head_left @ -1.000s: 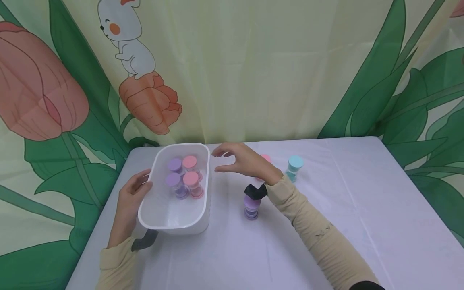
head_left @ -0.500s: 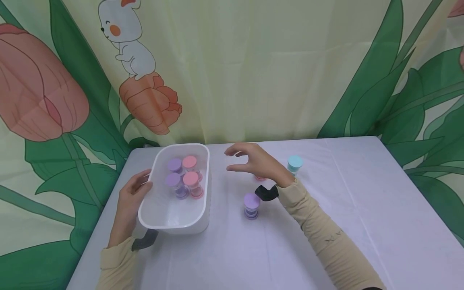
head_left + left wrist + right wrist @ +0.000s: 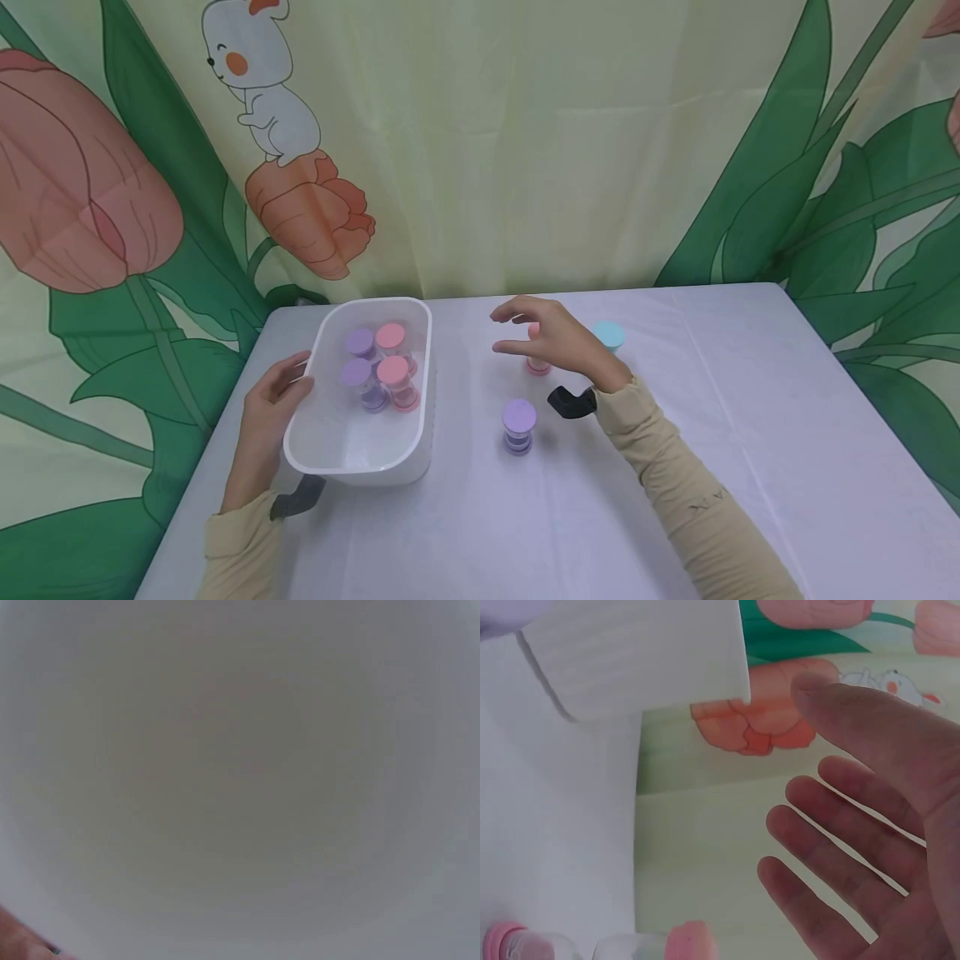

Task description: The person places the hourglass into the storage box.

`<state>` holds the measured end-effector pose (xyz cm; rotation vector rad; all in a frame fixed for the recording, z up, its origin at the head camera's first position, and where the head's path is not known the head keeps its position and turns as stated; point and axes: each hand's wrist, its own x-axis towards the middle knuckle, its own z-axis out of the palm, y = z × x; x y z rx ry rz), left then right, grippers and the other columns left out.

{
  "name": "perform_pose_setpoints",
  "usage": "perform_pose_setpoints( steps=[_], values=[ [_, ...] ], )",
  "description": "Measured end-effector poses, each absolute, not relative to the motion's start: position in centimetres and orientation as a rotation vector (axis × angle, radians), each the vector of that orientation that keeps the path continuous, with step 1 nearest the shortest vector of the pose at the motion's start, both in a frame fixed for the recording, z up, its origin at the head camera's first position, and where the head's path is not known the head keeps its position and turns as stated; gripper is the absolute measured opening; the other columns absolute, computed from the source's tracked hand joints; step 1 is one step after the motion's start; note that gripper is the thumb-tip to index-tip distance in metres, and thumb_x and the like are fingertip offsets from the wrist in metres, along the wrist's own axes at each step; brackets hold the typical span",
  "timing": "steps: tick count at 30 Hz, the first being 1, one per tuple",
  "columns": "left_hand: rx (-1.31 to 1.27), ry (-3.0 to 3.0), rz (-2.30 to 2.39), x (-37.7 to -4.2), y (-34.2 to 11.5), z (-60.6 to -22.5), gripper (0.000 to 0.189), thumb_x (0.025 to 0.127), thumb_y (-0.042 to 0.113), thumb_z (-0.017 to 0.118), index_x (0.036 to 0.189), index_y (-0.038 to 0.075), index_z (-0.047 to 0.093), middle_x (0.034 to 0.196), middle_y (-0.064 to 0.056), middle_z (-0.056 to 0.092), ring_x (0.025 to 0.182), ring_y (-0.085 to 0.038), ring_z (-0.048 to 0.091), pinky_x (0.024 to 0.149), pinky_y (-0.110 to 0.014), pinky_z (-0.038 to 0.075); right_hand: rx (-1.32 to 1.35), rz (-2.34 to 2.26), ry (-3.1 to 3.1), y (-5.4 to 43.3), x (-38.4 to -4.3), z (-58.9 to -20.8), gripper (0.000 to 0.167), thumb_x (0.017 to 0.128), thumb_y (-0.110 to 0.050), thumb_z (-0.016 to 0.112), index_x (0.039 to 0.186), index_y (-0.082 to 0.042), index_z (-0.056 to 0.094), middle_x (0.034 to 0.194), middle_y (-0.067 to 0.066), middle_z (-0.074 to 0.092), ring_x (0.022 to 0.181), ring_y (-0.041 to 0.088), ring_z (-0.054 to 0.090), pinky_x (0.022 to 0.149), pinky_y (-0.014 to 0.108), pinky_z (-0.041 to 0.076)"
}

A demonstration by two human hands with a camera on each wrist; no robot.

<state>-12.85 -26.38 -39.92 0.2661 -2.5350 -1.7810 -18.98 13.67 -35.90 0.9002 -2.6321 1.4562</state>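
A white plastic bin (image 3: 352,458) stands on the left of the table, with purple-capped hourglasses (image 3: 361,372) and pink-capped hourglasses (image 3: 394,371) upright inside. My left hand (image 3: 268,417) rests its fingers and thumb against the bin's left side; the bin's blurred wall fills the left wrist view. To the bin's right, my right hand (image 3: 558,337) hovers with thumb and fingers apart and nothing between them. Behind it stands a partly hidden pink hourglass (image 3: 537,367), whose clear bulbs show in the right wrist view.
A purple hourglass (image 3: 519,425) stands on the table in front of the right hand. A blue-capped hourglass (image 3: 608,335) is farther back, partly covered by the right wrist. The white-covered table (image 3: 750,400) meets a printed curtain (image 3: 525,167) at its back edge.
My right hand has moved rightward, away from the bin and towards the pink hourglass, its fingers staying apart. The left hand and the bin have stayed in place.
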Motion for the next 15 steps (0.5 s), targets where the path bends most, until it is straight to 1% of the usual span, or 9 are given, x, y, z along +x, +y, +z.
perform_pose_setpoints(
  steps=[3,7,15],
  values=[
    [0.261,-2.531,-1.783,-12.8,-26.5,-39.9,0.05,0.1,0.039,0.057,0.147,0.023,0.048,0.141,-0.011,0.052,0.103,-0.001,0.062,0.079,-0.018,0.056,0.864,1.458,-2.642,14.1,-18.8,-36.1,0.039,0.083,-0.017,0.081,0.118,-0.008,0.068,0.116,0.004,0.069,0.115,0.023,0.062,0.105,0.038,0.047],
    [0.263,-2.534,-1.773,-12.8,-26.5,-40.0,0.05,0.1,0.039,0.057,0.147,0.023,0.048,0.141,-0.012,0.052,0.102,0.0,0.061,0.079,-0.018,0.055,0.805,1.418,-2.688,14.8,-18.7,-36.4,0.041,0.083,-0.022,0.081,0.12,-0.011,0.068,0.118,0.001,0.069,0.117,0.02,0.061,0.105,0.037,0.046],
    [0.258,-2.533,-1.772,-12.8,-26.3,-39.9,0.05,0.1,0.039,0.057,0.147,0.022,0.048,0.142,-0.014,0.051,0.102,-0.001,0.062,0.079,-0.018,0.056,0.769,1.328,-2.694,16.0,-18.8,-37.4,0.041,0.083,-0.023,0.081,0.12,-0.009,0.068,0.118,0.004,0.07,0.117,0.022,0.061,0.104,0.041,0.046]
  ],
)
